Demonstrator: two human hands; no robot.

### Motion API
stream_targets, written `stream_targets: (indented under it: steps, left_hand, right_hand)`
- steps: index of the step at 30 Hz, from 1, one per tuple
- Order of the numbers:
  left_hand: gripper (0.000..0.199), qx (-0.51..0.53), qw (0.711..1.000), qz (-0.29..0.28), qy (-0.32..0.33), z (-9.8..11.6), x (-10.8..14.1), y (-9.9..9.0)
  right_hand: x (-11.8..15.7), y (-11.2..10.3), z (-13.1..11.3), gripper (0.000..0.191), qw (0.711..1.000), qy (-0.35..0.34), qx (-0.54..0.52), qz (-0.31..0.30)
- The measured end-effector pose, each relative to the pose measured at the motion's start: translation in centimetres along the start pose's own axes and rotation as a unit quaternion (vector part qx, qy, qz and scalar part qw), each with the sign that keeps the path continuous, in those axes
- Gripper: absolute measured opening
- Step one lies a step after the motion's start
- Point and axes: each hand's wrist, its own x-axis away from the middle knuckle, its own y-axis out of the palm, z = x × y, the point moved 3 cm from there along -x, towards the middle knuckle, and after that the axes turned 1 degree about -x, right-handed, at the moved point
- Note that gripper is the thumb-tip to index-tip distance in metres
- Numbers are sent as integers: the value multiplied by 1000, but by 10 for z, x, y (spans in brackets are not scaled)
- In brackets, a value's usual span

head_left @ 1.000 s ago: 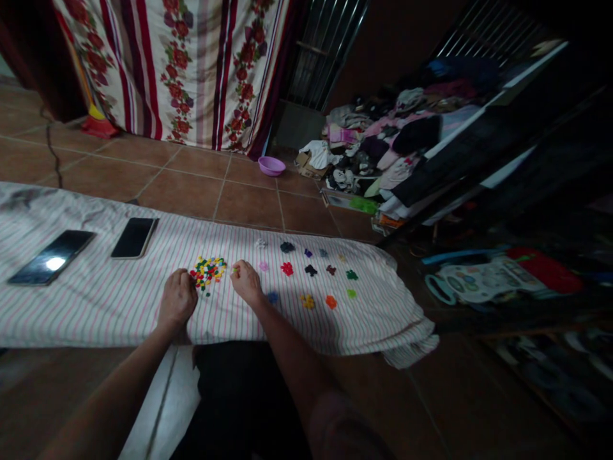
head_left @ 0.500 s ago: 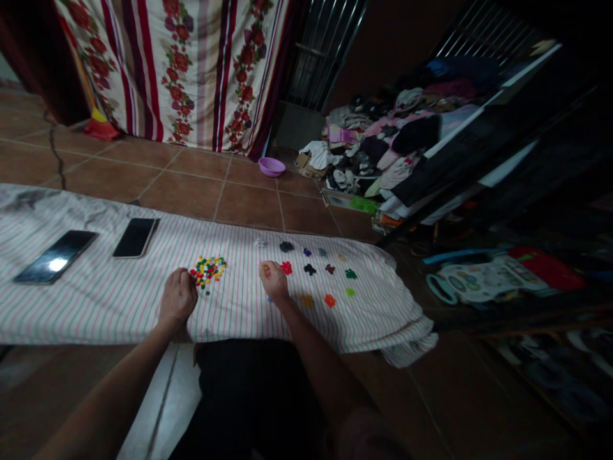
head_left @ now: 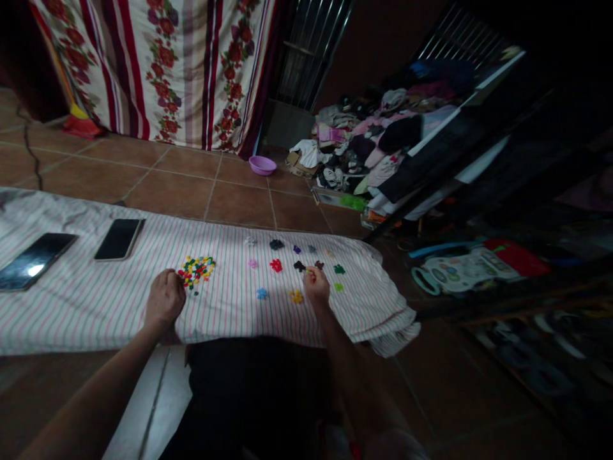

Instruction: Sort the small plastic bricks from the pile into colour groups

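Note:
My left hand (head_left: 165, 299), fingers curled closed, rests on the striped cloth (head_left: 96, 313) at the left edge of a mixed heap of small coloured pieces (head_left: 197, 271); anything inside it is hidden. Further right, my right hand (head_left: 317, 286) pinches a tiny yellow-green piece (head_left: 309, 271) at its fingertips, above the sorted piles. Close by lie a black pile (head_left: 299, 266), a brown pile (head_left: 319, 264) and a yellow pile (head_left: 296, 296). Red (head_left: 276, 265), pink (head_left: 253, 263), light blue (head_left: 261, 293), dark green (head_left: 339, 269) and lime green (head_left: 339, 287) piles lie around them.
Two phones (head_left: 119, 239) lie on the cloth at the left. A back row holds white (head_left: 250, 241), dark grey (head_left: 276, 244) and purple (head_left: 297, 249) piles, among others. On the tiled floor beyond stands a purple basin (head_left: 263, 165), near heaped clothes (head_left: 364, 137).
My right hand has moved right, from beside the red pile to near the black and brown ones, uncovering the pink and light blue piles and covering the orange one. My left hand stays by the heap.

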Motion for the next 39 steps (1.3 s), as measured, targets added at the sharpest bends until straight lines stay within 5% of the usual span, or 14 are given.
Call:
stream_targets:
  steps: [11,21,33,39]
  left_hand:
    - [6,2,1000,-8,5,-1,0,1]
    - [7,-1,1000,-4,20,1,0,-1]
    - [9,-17,1000,-18,11,-1,0,0]
    - [10,-7,1000,-21,-8,-2,0,1]
  right_hand:
    - [-4,-53,76,38,985,143,87,50]
    - [0,-64,104,40,975,195,98,45]
    - [8,-66,102,38,987,119,72,83]
    - [4,-50,53,36,990,-12,52,133]
